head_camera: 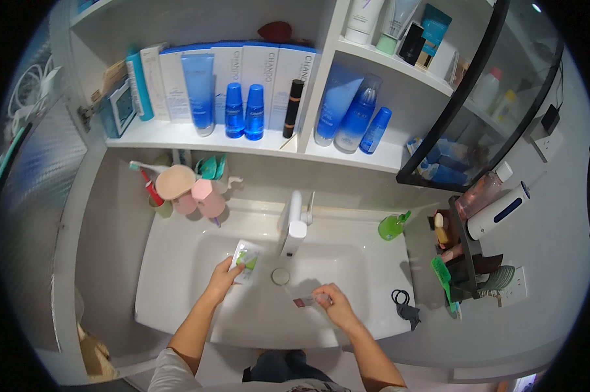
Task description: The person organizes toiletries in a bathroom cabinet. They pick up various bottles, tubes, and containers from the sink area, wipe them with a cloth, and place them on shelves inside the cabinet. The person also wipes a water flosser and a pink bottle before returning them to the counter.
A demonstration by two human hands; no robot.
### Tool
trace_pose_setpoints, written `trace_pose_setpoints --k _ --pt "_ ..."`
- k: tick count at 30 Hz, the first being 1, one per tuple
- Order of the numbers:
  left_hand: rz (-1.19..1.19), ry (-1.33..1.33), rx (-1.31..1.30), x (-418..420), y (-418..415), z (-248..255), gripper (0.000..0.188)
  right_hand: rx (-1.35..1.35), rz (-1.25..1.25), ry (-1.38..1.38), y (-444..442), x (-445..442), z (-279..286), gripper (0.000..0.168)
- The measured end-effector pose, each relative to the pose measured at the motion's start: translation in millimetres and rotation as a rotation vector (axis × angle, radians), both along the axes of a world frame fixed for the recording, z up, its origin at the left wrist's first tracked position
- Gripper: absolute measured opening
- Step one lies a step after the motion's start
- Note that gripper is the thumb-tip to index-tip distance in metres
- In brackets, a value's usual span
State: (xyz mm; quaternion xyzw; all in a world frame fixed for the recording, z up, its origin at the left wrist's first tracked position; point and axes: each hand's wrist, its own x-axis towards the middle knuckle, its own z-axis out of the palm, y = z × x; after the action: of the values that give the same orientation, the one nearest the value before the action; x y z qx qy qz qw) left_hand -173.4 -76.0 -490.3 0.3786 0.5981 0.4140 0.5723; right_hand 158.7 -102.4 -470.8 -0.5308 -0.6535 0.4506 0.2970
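Note:
My left hand grips a white and green packet by its lower left edge, over the left part of the white sink basin. Over the basin's right part, my right hand pinches a small clear and dark red packet, whose far end points left. Between the hands lies the round drain cover. Behind it stands the white faucet. Neither hand touches the faucet or the basin as far as I can tell.
Pink cups and a red toothbrush stand at the back left. A green pump bottle is at the back right, with black hair ties nearer me. Shelves of blue bottles hang above; a dark wall rack is right.

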Motion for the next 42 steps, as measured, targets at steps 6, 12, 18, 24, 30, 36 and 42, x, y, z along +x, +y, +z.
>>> trace_pose_setpoints --k 6,12,18,24,30,36,42 --pt "-0.065 -0.289 0.114 15 -40 95 0.036 -0.158 0.253 0.028 2 -30 121 0.021" --pt "-0.124 -0.311 0.174 36 -64 136 0.032 -0.070 0.281 0.191 3 -36 144 0.021" --pt "-0.454 0.398 0.367 48 -81 178 0.024 0.704 0.378 -0.074 1 -43 171 0.021" --pt "-0.493 0.665 0.434 63 -77 206 0.044 0.326 0.545 -0.354 -6 -38 169 0.021" --pt "0.036 -0.313 0.561 94 -64 211 0.039 0.043 0.110 0.416 -10 -22 156 0.019" --pt "-0.231 -0.138 0.442 97 -35 195 0.029 0.414 0.157 0.226 -3 0 176 0.017" --pt "-0.431 0.266 0.520 118 -19 228 0.027 0.630 0.175 -0.117 16 20 231 0.021"
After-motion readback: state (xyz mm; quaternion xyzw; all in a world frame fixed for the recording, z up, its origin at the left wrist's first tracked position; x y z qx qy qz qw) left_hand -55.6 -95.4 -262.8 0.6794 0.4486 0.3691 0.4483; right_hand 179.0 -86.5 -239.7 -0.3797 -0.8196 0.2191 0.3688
